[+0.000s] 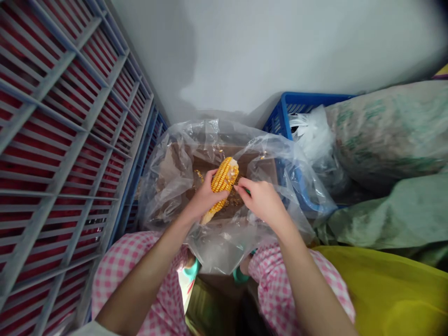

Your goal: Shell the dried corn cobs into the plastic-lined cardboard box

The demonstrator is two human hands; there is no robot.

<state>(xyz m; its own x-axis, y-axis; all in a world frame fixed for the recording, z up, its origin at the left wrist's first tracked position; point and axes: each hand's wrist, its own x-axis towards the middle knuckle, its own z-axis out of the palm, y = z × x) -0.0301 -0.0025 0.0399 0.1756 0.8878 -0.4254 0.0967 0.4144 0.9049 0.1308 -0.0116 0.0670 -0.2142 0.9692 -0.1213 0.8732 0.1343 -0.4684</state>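
An ear of corn with yellow kernels is held at a tilt in my left hand, fingers wrapped around its middle. Some kernels are gone near its upper right end, where pale cob shows. Just right of that bare patch, my right hand is closed in a pinch. A bit of green shows between its fingers, part of a small green object mostly hidden by the hand. Below both hands is a cardboard box lined with a clear plastic bag, with loose kernels inside.
Tall slatted crates with red contents rise on the left. To the right stand a blue basket with a white plastic bag, a large full sack and a yellow bag. A pale wall is behind the box.
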